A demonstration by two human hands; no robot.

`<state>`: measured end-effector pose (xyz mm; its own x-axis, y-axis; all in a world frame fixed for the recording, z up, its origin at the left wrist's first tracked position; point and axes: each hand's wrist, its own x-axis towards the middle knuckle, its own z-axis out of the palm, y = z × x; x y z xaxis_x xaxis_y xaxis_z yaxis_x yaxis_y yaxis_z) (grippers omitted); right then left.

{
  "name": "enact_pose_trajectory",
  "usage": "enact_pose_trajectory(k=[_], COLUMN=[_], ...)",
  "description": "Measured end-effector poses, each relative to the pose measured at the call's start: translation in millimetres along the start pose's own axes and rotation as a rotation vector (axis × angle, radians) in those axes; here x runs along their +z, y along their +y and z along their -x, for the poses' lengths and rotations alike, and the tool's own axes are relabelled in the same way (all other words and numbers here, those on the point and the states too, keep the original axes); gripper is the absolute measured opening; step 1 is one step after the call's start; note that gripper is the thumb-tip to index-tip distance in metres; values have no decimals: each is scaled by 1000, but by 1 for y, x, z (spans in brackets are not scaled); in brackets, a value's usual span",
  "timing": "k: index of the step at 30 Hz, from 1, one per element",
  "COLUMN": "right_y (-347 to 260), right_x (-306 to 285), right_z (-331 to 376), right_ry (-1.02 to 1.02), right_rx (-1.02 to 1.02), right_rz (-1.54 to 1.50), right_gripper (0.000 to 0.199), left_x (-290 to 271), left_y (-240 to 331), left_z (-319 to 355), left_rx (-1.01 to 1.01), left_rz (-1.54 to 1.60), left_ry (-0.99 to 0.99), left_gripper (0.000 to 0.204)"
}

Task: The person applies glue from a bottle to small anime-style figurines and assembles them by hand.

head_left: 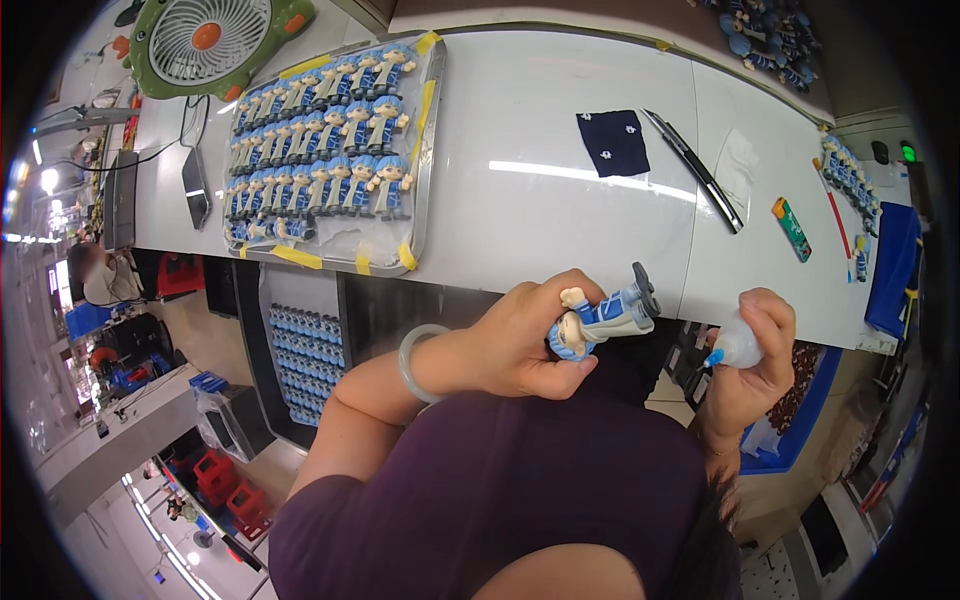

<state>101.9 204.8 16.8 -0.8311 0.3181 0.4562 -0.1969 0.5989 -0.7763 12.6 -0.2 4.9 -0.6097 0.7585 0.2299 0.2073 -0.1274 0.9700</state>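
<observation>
A blue figurine [600, 318] was clamped in the left hand [525, 340]; a small glue bottle [735, 345] was clamped in the right hand [755, 365], off the desk's [560, 200] near edge.

Long white worktable [560, 200], green desk fan [208, 40] at its far end, shop floor beyond

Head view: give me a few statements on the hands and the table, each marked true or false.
1. The left hand holds a small blue figurine. True.
2. The right hand is empty. False: it grips a small squeeze bottle with a blue tip.
3. The tray on the table holds rows of blue figurines. True.
4. The dark blue cloth lies on the tray. False: it lies on the bare table, right of it.
</observation>
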Motion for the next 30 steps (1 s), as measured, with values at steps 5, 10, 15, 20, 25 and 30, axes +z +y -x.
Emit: enact_pose_trajectory(k=[5, 10, 15, 20, 25, 30], right_y=[4, 6, 7, 8, 9, 9], right_x=[3, 4, 5, 6, 7, 7], right_z=[5, 7, 7, 8, 10, 11], right_ry=[-59, -89, -90, -110, -120, -121], right_rx=[134, 236, 261, 299, 314, 332], right_rz=[-172, -258, -297, -388, -415, -435], right_gripper=[35, 33, 31, 29, 28, 28], left_x=[1, -1, 0, 0, 4, 2], left_y=[-2, -2, -1, 1, 3, 0], left_z=[2, 2, 2, 1, 2, 4], left_rx=[18, 14, 7, 4, 7, -41], left_rz=[-59, -78, -50, -46, -65, 142], left_ry=[1, -25, -15, -33, -34, -85], left_gripper=[32, 32, 32, 33, 38, 50])
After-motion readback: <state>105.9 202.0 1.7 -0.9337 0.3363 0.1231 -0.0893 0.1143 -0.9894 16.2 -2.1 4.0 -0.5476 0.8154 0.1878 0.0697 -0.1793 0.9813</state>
